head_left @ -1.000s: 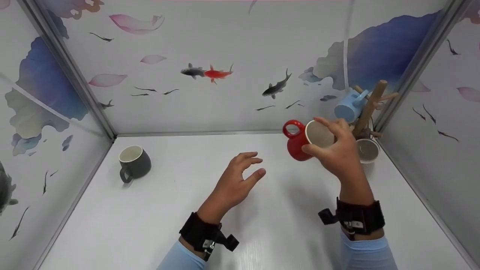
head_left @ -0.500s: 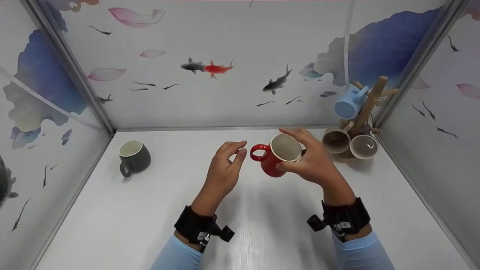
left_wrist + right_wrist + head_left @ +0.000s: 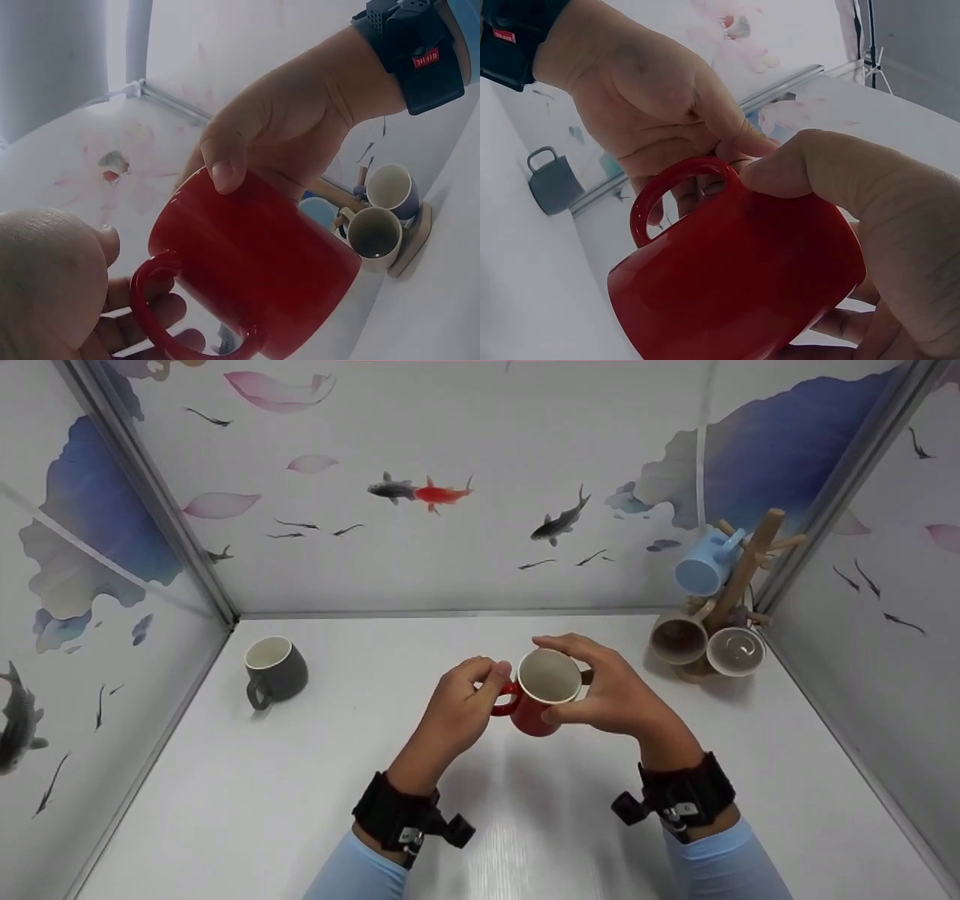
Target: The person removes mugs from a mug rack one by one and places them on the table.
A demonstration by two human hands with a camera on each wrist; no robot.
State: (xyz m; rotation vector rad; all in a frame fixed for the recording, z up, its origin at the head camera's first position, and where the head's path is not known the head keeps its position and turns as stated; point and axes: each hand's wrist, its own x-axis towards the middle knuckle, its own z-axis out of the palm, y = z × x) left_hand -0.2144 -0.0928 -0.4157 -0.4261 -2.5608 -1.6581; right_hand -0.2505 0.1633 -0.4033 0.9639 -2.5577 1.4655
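Observation:
A red mug [image 3: 534, 716] with a pale inside is held above the white table, its opening up and slightly tilted. My right hand [image 3: 611, 690] grips it from the right, thumb on the near side and fingers round the far side. At its left is my left hand [image 3: 461, 705], beside the red handle [image 3: 142, 307]. In the left wrist view, the left fingers [image 3: 169, 309] lie behind the handle loop while the thumb is apart from it. Through the loop in the right wrist view, parts of those fingers show. Whether they touch the handle is unclear.
At the back right stands a wooden mug tree [image 3: 742, 574] with a light blue mug [image 3: 701, 566], a beige mug [image 3: 679, 637] and a greyish mug [image 3: 736, 651]. A dark grey mug [image 3: 277, 673] stands upright at the left. Printed panels [image 3: 450, 570] border the table [image 3: 360, 765].
My right hand has brought the red mug left and nearer, away from the mug tree, turning its opening upward. My left hand has come up to the handle. The dark grey mug stays put.

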